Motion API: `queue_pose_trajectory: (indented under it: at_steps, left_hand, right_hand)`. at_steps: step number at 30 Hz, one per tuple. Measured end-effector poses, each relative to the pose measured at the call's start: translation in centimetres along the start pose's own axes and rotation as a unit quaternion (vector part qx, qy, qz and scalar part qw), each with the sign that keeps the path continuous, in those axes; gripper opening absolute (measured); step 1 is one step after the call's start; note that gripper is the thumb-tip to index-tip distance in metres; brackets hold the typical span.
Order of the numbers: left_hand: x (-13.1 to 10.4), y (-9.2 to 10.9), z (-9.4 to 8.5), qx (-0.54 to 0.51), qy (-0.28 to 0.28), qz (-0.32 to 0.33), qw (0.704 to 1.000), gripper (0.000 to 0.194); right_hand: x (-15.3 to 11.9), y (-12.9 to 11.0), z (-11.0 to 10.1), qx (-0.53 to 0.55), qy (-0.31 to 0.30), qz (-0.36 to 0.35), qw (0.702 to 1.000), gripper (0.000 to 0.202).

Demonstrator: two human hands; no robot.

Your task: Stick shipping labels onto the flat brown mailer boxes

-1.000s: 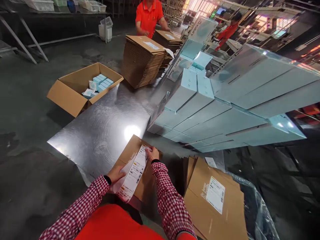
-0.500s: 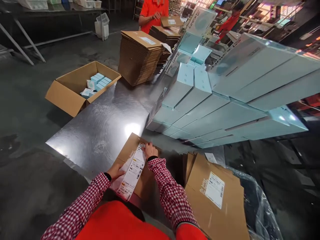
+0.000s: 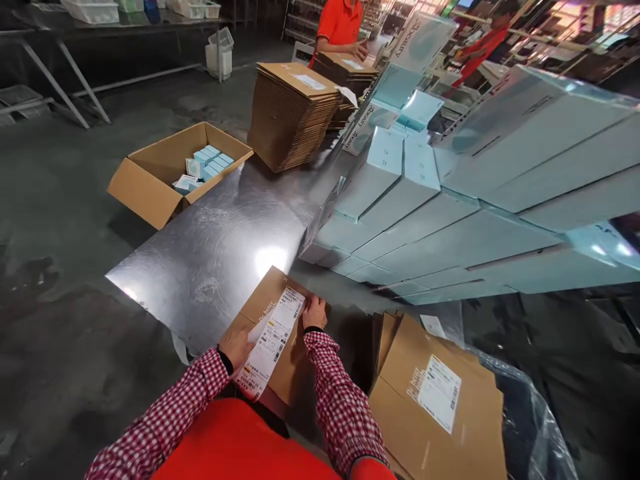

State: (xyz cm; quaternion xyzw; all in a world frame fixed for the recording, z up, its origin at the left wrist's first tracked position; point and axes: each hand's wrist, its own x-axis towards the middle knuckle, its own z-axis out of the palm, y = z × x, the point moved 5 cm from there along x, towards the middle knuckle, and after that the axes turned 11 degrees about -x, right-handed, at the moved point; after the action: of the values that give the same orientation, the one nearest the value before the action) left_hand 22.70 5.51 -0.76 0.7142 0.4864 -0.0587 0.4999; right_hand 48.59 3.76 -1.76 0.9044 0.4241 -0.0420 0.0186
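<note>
The long white printed shipping label lies lengthwise on the flat brown cardboard carton, which rests on the near edge of the scratched sheet-metal table, directly in front of the person so both hands reach it without stretching. The right hand sits at the label's far end, fingers together and pressed flat onto the carton beside the label's edge; this pins the upper end in position. The left hand is at the label's near left edge, fingers closed onto the paper; whether it pinches the strip or only presses on it cannot be told. Holding the two ends keeps the strip straight along the carton. To the right, a stack of flat brown cartons with labels already on them leans beside a clear plastic sheet. Pale blue product boxes are piled on the table's right. Farther off stand an open brown carton holding small blue boxes and a tall pile of flattened cartons, with a co-worker's orange shirt behind.
</note>
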Motion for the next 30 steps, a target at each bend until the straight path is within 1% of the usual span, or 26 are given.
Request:
queue_pose_trajectory:
  at_steps: [2, 4, 6, 8, 10, 12, 14, 15, 17, 19, 21, 23, 24, 26, 28, 30]
  left_hand:
    - [-0.7, 0.2, -0.2, 0.019, 0.028, -0.005, 0.999, 0.035]
    - [-1.4, 0.1, -0.6, 0.023, 0.051, -0.001, 0.998, 0.034]
    - [-2.1, -0.3, -1.0, 0.015, 0.072, 0.004, 0.997, 0.032]
    - [-3.2, -1.1, -1.3, 0.001, 0.098, 0.008, 0.995, 0.034]
    - [-5.0, -2.3, -1.4, -0.020, 0.129, 0.017, 0.991, 0.039]
    - [-7.5, -3.9, -1.1, -0.050, 0.154, 0.032, 0.986, 0.039]
    - [-10.5, -6.3, -0.6, -0.086, 0.175, 0.039, 0.980, 0.033]
    - [-11.9, -7.9, -0.3, -0.102, 0.187, 0.033, 0.976, 0.032]
    - [-14.6, -11.6, 0.1, -0.131, 0.217, 0.002, 0.967, 0.032]
    - [-16.3, -15.5, 0.4, -0.158, 0.231, -0.037, 0.959, 0.031]
    - [-17.0, -18.8, 0.8, -0.187, 0.220, -0.068, 0.955, 0.026]
    - [-16.7, -20.9, 1.5, -0.212, 0.189, -0.080, 0.955, 0.020]
    - [-16.3, -21.3, 1.9, -0.219, 0.168, -0.077, 0.958, 0.019]
    - [-15.3, -21.1, 3.0, -0.223, 0.116, -0.056, 0.966, 0.020]
    - [-14.4, -19.6, 4.2, -0.212, 0.056, -0.020, 0.975, 0.023]
    - [-13.9, -17.6, 5.5, -0.189, 0.000, 0.020, 0.982, 0.028]
  right_hand:
    - [-0.5, -0.5, 0.2, 0.000, 0.008, -0.041, 0.999, 0.041]
    - [-1.2, -1.2, 0.7, -0.005, 0.024, -0.093, 0.995, 0.044]
    - [-1.7, -1.4, 1.4, -0.011, 0.043, -0.113, 0.993, 0.051]
    - [-1.6, -1.2, 2.1, -0.006, 0.060, -0.114, 0.992, 0.057]
    - [-1.0, -0.7, 2.6, 0.018, 0.078, -0.125, 0.989, 0.061]
    - [-0.5, 0.0, 2.8, 0.062, 0.089, -0.133, 0.985, 0.065]
    - [-1.0, 1.0, 2.8, 0.104, 0.089, -0.118, 0.984, 0.071]
    - [-1.8, 1.5, 2.9, 0.118, 0.085, -0.110, 0.983, 0.073]
    - [-4.8, 2.4, 3.0, 0.138, 0.075, -0.101, 0.982, 0.075]
    - [-9.3, 3.1, 3.1, 0.158, 0.068, -0.103, 0.980, 0.072]
    - [-14.4, 3.7, 3.1, 0.181, 0.062, -0.101, 0.976, 0.066]
    - [-19.5, 4.0, 3.2, 0.194, 0.046, -0.097, 0.975, 0.060]
    - [-21.8, 4.1, 3.3, 0.198, 0.032, -0.096, 0.975, 0.058]
    - [-25.9, 4.2, 3.5, 0.204, 0.003, -0.094, 0.975, 0.052]
    - [-29.2, 4.7, 3.6, 0.205, -0.017, -0.080, 0.975, 0.047]
    - [-31.8, 5.5, 3.7, 0.206, -0.029, -0.055, 0.977, 0.042]
